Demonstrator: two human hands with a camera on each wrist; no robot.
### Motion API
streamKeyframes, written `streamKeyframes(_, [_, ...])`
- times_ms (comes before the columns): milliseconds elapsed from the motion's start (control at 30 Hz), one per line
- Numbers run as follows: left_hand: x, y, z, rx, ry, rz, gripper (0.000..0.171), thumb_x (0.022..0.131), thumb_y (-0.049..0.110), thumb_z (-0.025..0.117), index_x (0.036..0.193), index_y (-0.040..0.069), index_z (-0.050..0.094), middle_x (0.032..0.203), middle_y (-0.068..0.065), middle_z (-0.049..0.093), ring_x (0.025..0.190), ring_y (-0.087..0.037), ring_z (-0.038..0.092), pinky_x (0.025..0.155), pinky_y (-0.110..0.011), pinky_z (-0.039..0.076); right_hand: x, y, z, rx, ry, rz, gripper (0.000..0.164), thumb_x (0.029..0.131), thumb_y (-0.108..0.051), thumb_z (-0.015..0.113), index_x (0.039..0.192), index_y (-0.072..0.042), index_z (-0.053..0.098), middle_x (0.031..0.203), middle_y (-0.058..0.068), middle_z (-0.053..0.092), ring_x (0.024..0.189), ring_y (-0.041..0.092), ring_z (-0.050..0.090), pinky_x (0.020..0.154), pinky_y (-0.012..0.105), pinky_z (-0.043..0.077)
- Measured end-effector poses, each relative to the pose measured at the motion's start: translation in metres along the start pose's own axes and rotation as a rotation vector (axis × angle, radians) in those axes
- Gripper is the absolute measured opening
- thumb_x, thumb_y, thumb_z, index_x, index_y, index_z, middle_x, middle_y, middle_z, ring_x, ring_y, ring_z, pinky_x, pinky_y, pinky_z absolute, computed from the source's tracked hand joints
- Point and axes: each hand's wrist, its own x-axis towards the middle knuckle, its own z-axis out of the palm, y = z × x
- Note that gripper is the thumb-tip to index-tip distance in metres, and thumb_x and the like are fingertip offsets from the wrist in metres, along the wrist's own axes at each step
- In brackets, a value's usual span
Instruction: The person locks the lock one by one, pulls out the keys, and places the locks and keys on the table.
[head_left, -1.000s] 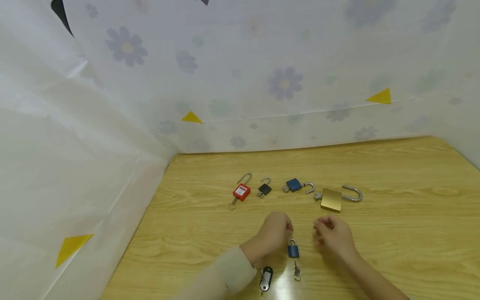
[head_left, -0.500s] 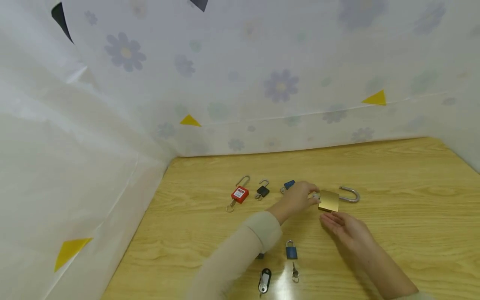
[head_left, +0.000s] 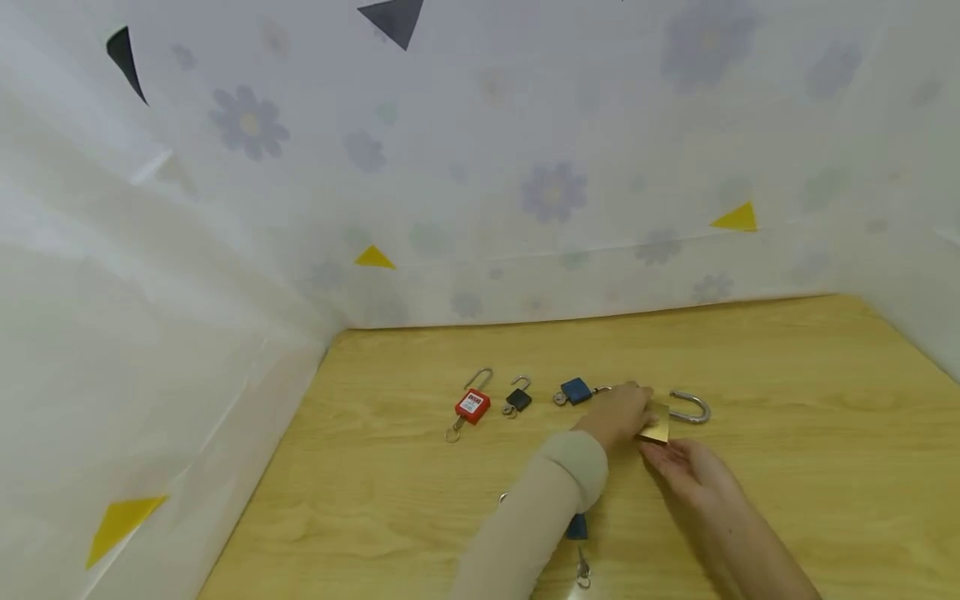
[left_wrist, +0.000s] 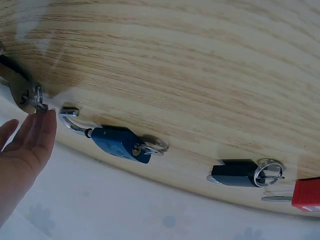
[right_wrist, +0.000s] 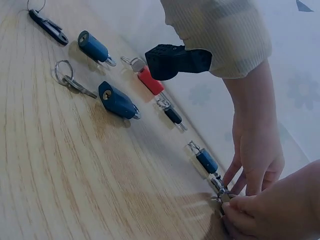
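- One gold lock (head_left: 661,422): you seem to be taking hold.
- Left hand (head_left: 618,414): can't tell its grip.
- Right hand (head_left: 693,475): fingers nearly straight alongside.
- Pinch firmly next, probably.

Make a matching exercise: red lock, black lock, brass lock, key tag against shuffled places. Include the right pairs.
Things
1. red lock
2. black lock
3. brass lock
4. key tag

Places
A. at the left hand and right hand
B. second from left in far row, head view
C. top left, right wrist view
D. left end of far row, head view

Pairs: 1-D, 2-B, 3-A, 4-C
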Motion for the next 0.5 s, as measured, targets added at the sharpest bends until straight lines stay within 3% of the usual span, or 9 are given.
streamKeyframes(33, [0.000,0.002,0.003,0.018,0.000,-0.011,0.037,0.092,0.041,0.050,0.124,0.024,0.056,0.116,0.007,0.060,0.107,-0.006,0.058,0.086,-0.020,0.049,-0.001,0.001,-0.001,0.002,0.009,0.000,0.050,0.099,-0.012,0.002,0.137,-0.010,-0.031,0.149,0.008,-0.024,0.140,0.016,-0.019,0.116,0.022,0.001])
streamKeyframes(200, [0.003,0.003,0.009,0.102,0.029,-0.034,0.024,0.093,0.041,0.051,0.103,0.023,0.064,0.104,0.007,0.063,0.097,-0.007,0.060,0.078,-0.020,0.049,0.003,-0.003,-0.003,-0.034,0.044,-0.004,0.051,0.100,-0.011,0.005,0.138,-0.010,-0.029,0.150,0.007,-0.020,0.140,0.014,-0.016,0.115,0.020,0.003])
streamKeyframes(333, [0.005,0.004,0.010,0.064,0.046,-0.045,0.024,0.093,0.041,0.052,0.099,0.021,0.065,0.103,0.006,0.062,0.096,-0.006,0.059,0.078,-0.018,0.048,0.007,-0.009,-0.005,-0.053,0.080,-0.013,0.054,0.100,-0.009,0.012,0.140,-0.011,-0.025,0.148,0.017,0.004,0.142,0.011,-0.010,0.116,0.019,0.006])
streamKeyframes(400, [0.006,0.004,0.012,0.045,0.045,-0.063,0.026,0.093,0.041,0.053,0.102,0.020,0.065,0.106,0.006,0.061,0.099,-0.006,0.057,0.081,-0.017,0.047,0.010,-0.010,-0.006,-0.088,0.106,-0.012,0.057,0.100,-0.009,0.017,0.141,-0.010,-0.023,0.139,0.014,0.021,0.143,0.013,-0.001,0.116,0.019,0.008])
streamKeyframes(467, [0.005,0.005,0.013,0.040,0.044,-0.081,0.028,0.092,0.042,0.053,0.104,0.019,0.065,0.107,0.006,0.060,0.100,-0.006,0.057,0.083,-0.017,0.047,0.011,-0.011,-0.007,-0.121,0.110,-0.004,0.059,0.100,-0.010,0.019,0.141,-0.010,-0.024,0.129,0.013,0.027,0.142,0.012,0.001,0.116,0.018,0.009])
streamKeyframes(500, [0.005,0.005,0.013,0.039,0.041,-0.091,0.028,0.092,0.042,0.054,0.104,0.019,0.065,0.107,0.006,0.059,0.101,-0.006,0.056,0.083,-0.017,0.047,0.011,-0.011,-0.008,-0.137,0.118,0.001,0.057,0.100,-0.010,0.021,0.144,-0.008,-0.015,0.126,0.015,0.030,0.141,0.015,0.014,0.115,0.018,0.013])
